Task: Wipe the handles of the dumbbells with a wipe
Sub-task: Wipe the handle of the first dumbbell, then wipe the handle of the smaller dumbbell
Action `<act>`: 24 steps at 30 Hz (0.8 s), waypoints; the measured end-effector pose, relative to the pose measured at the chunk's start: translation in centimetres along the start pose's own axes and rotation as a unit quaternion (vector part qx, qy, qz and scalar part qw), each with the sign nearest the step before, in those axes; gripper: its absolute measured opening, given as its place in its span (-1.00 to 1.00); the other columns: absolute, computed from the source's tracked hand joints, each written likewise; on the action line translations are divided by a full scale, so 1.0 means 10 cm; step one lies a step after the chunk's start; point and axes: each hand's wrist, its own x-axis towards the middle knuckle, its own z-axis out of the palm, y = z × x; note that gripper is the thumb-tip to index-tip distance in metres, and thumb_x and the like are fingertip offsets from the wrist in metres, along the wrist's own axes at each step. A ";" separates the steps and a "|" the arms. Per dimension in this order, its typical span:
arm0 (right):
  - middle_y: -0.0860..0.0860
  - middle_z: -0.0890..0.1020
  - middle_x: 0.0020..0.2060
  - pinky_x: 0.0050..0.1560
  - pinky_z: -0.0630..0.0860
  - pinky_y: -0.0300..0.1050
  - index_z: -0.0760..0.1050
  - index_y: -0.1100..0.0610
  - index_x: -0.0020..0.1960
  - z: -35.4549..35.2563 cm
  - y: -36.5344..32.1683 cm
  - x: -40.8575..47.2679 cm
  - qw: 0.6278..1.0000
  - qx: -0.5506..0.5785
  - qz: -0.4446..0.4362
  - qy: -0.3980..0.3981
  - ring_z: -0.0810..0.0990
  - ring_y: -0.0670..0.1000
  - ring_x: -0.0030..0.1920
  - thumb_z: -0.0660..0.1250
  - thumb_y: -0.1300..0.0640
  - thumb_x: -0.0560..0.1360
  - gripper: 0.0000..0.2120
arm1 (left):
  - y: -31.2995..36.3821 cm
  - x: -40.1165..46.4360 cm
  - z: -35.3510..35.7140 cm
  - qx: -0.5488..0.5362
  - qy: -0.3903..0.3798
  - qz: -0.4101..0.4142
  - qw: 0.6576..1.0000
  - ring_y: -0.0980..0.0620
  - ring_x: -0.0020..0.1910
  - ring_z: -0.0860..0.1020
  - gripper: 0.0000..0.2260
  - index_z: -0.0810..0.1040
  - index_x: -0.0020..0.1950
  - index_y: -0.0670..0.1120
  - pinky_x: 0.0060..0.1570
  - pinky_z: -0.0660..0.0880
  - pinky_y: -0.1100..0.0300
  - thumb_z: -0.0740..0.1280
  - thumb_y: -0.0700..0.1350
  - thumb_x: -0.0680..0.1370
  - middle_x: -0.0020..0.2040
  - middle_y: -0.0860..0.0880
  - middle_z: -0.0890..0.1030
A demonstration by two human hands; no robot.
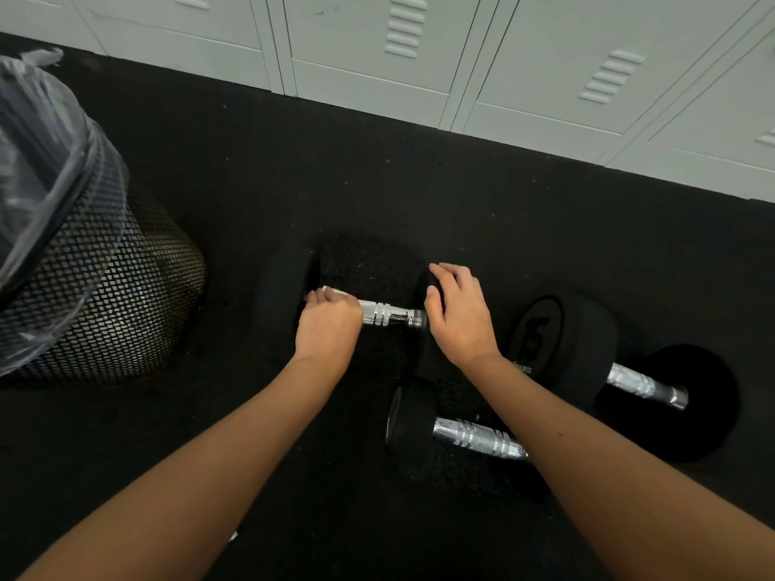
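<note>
Three black dumbbells with chrome handles lie on the dark rubber floor. The far one has its handle [388, 314] between my hands. My left hand [329, 325] is wrapped around the handle's left end with a white wipe [337, 292] peeking out above the fingers. My right hand [459, 314] rests, fingers curved, on that dumbbell's right head. A second dumbbell [474, 438] lies nearer, partly under my right forearm. The third dumbbell [641, 383], marked 15, lies to the right.
A black mesh bin [113, 295] lined with a clear plastic bag stands at the left. A row of pale grey lockers [419, 56] runs along the far wall. Dark rubber flooring [293, 169] spreads between the lockers and the dumbbells.
</note>
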 end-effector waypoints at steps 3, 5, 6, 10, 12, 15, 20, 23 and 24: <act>-0.02 0.36 0.32 0.28 0.25 -0.26 0.32 0.15 0.40 0.00 -0.01 -0.01 1.000 0.000 0.010 -0.014 0.28 -0.06 0.36 0.09 0.06 0.60 -0.60 | 0.08 -0.10 -0.13 0.014 -0.045 -0.018 0.999 -0.04 -0.02 0.60 -0.77 0.53 0.12 -0.19 0.09 0.49 0.16 0.25 -0.32 0.49 -0.01 -0.13 0.62; -0.01 0.33 0.36 0.30 0.23 -0.26 0.29 0.15 0.42 -0.04 -0.04 -0.01 0.999 0.005 0.025 -0.036 0.24 -0.05 0.40 0.08 0.05 0.60 -0.59 | 0.10 -0.12 -0.24 -0.057 -0.074 -0.019 0.995 -0.04 -0.05 0.59 -0.77 0.48 0.14 -0.20 -0.10 0.47 0.19 0.21 -0.37 0.52 0.01 -0.12 0.60; 0.00 0.31 0.38 0.35 0.21 -0.22 0.26 0.15 0.44 -0.06 -0.06 0.00 0.998 0.009 0.039 -0.058 0.21 -0.03 0.42 0.07 0.05 0.61 -0.58 | 0.10 -0.12 -0.30 -0.105 -0.090 -0.024 0.990 -0.03 -0.08 0.59 -0.79 0.47 0.12 -0.21 -0.19 0.43 0.20 0.19 -0.37 0.53 -0.01 -0.11 0.59; 0.03 0.25 0.46 0.44 0.04 -0.13 0.30 0.16 0.42 -0.35 -0.25 0.09 0.980 0.062 0.123 -0.145 0.05 0.02 0.50 0.06 0.04 0.62 -0.59 | 0.09 -0.07 -0.42 -0.387 -0.118 -0.132 0.905 -0.03 -0.27 0.49 -0.84 0.50 -0.14 -0.20 -0.39 0.38 0.19 0.16 -0.30 0.57 -0.22 -0.12 0.52; 0.03 0.40 0.38 0.38 0.13 -0.21 0.47 0.18 0.28 -0.53 -0.34 0.06 0.984 0.111 0.116 -0.080 0.19 0.00 0.46 0.14 0.07 0.60 -0.67 | 0.11 -0.06 -0.48 -0.562 -0.133 -0.187 0.794 -0.11 -0.11 0.56 -0.85 0.56 0.00 -0.27 -0.23 0.53 0.10 0.20 -0.30 0.56 -0.08 -0.19 0.56; -0.02 0.57 0.11 0.09 0.41 -0.32 0.55 0.14 0.17 -0.69 -0.44 -0.14 0.974 0.177 0.141 -0.019 0.52 -0.06 0.16 0.26 0.03 0.54 -0.72 | 0.20 -0.16 -0.70 -0.703 -0.191 -0.210 0.652 0.00 0.00 0.51 -0.75 0.46 0.25 -0.23 -0.15 0.50 0.21 0.22 -0.27 0.58 0.05 -0.10 0.52; 0.09 0.63 -0.01 0.00 0.57 -0.07 0.54 0.20 0.09 -0.79 -0.35 -0.41 0.856 0.382 0.305 -0.165 0.62 0.04 -0.06 0.34 0.08 0.50 -0.76 | 0.42 -0.33 -0.79 -0.737 -0.178 -0.188 0.624 0.15 -0.23 0.42 -0.84 0.44 0.13 -0.04 -0.27 0.35 0.28 0.24 -0.21 0.58 -0.18 0.04 0.49; 0.15 0.61 -0.11 -0.12 0.58 -0.12 0.55 0.24 -0.07 -0.77 -0.22 -0.55 0.823 0.449 0.312 -0.154 0.60 0.04 -0.13 0.29 0.29 0.52 -0.93 | 0.61 -0.45 -0.69 -0.729 -0.168 -0.177 0.640 0.19 -0.27 0.42 -0.89 0.48 0.08 -0.11 -0.34 0.34 0.35 0.28 -0.20 0.56 -0.21 0.06 0.49; 0.16 0.61 -0.11 -0.13 0.59 -0.12 0.54 0.25 -0.08 -0.76 -0.17 -0.60 0.818 0.456 0.317 -0.152 0.60 0.03 -0.15 0.28 0.32 0.52 -0.93 | 0.68 -0.50 -0.64 -0.728 -0.160 -0.182 0.641 0.20 -0.26 0.43 -0.87 0.49 0.08 -0.14 -0.33 0.33 0.35 0.29 -0.19 0.55 -0.21 0.07 0.49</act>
